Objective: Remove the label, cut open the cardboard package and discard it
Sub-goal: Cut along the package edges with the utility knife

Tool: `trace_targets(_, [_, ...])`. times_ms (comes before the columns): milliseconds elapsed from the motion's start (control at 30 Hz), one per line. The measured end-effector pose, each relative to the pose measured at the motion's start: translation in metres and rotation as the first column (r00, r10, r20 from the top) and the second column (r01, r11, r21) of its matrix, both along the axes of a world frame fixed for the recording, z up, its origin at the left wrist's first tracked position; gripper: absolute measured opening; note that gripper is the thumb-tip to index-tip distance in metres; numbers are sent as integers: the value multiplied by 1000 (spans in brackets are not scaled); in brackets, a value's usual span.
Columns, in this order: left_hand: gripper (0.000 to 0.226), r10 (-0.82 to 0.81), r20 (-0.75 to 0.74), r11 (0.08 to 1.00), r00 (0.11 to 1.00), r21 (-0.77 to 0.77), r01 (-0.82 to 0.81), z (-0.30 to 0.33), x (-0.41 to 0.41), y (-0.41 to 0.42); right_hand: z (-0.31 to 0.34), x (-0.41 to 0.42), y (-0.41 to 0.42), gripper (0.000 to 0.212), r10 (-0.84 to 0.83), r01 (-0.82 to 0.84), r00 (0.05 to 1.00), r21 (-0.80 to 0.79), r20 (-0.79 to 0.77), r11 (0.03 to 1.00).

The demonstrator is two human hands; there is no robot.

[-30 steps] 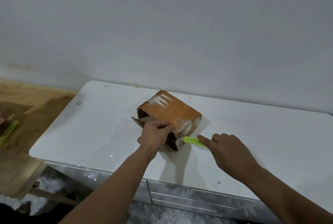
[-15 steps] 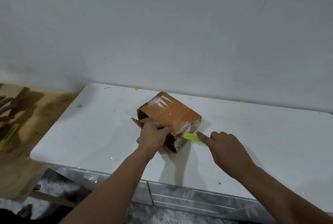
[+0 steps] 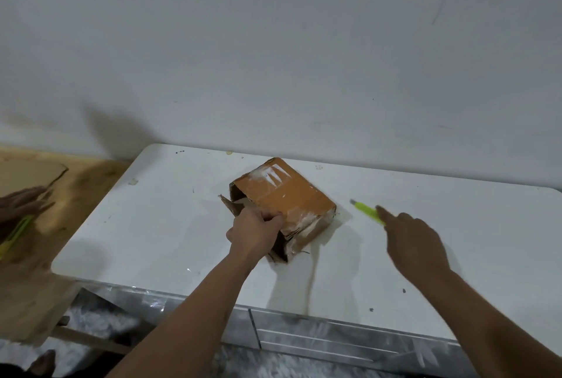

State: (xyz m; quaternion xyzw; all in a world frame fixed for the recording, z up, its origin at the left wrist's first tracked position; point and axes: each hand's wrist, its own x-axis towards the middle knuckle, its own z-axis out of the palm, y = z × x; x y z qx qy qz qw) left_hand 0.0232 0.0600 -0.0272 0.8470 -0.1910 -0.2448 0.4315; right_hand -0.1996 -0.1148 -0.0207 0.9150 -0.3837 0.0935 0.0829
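Near the middle of the frame, on the white table [image 3: 158, 225], lies the brown cardboard package [image 3: 289, 198] with torn white label residue on top and its near end open. The left hand [image 3: 254, 230] grips the package's near-left edge, fingers curled over it. Right of the package and apart from it, the right hand [image 3: 413, 240] holds a yellow-green cutter [image 3: 366, 212], its tip pointing toward the upper left.

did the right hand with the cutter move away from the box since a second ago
Yes. The right hand and cutter have pulled rightward off the box, which stays put on the table.
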Motion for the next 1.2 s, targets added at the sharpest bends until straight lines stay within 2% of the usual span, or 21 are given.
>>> trace_targets(133, [13,-30,-48,998,998,-63,27,0,2,7,3,-15,-12,48,8,-12,997,49,72,999])
trace_targets(200, [10,-54,-66,996,996,-73,49,2,0,5,3,-14,-2,45,9,-35,989,172,151,984])
trace_targets(233, [11,-68,-73,995,995,-76,62,2,-1,3,3,-11,5,43,-19,-38,982,292,190,956])
trace_targets(300, [12,-101,-78,993,992,-71,95,3,-5,2,4,-1,19,38,-103,-57,958,534,267,844])
trace_targets(400, [13,-185,-66,982,980,-62,181,0,-10,1,7,16,37,30,-211,-132,908,727,361,674])
trace_targets(500, [30,-277,-22,961,961,-5,277,3,-22,1,13,32,54,29,-243,-244,867,796,435,554])
trace_targets(600, [33,-366,23,931,931,8,365,7,-36,1,18,43,64,30,-383,-306,808,875,447,376])
trace_targets(700, [44,-466,28,885,885,13,465,8,-44,-1,14,49,63,28,-539,-316,759,930,366,187])
trace_targets(800, [49,-488,38,873,872,51,486,11,-47,-3,13,53,59,24,-693,-381,671,924,263,-18])
trace_targets(833, [47,-489,45,871,871,68,486,13,-48,-4,14,53,57,22,-728,-403,643,913,237,-58])
trace_targets(900, [40,-482,73,874,873,112,473,16,-46,-5,15,53,56,20,-750,-413,621,908,228,-66])
trace_targets(967, [36,-441,149,894,885,158,419,20,-41,-6,13,50,52,18,-736,-389,627,921,255,-12])
trace_targets(1033, [38,-428,312,901,848,222,373,24,-33,-6,11,43,46,16,-701,-339,656,939,280,59])
trace_targets(1100, [49,-531,482,843,697,380,380,26,-22,-6,10,36,39,13,-648,-281,703,952,292,125])
trace_targets(1133, [56,-610,498,789,617,459,409,27,-16,-6,11,32,33,13,-622,-252,726,955,294,158])
trace_targets(1200, [68,-746,441,664,499,555,501,27,-5,-6,11,25,23,15,-586,-203,757,956,290,211])
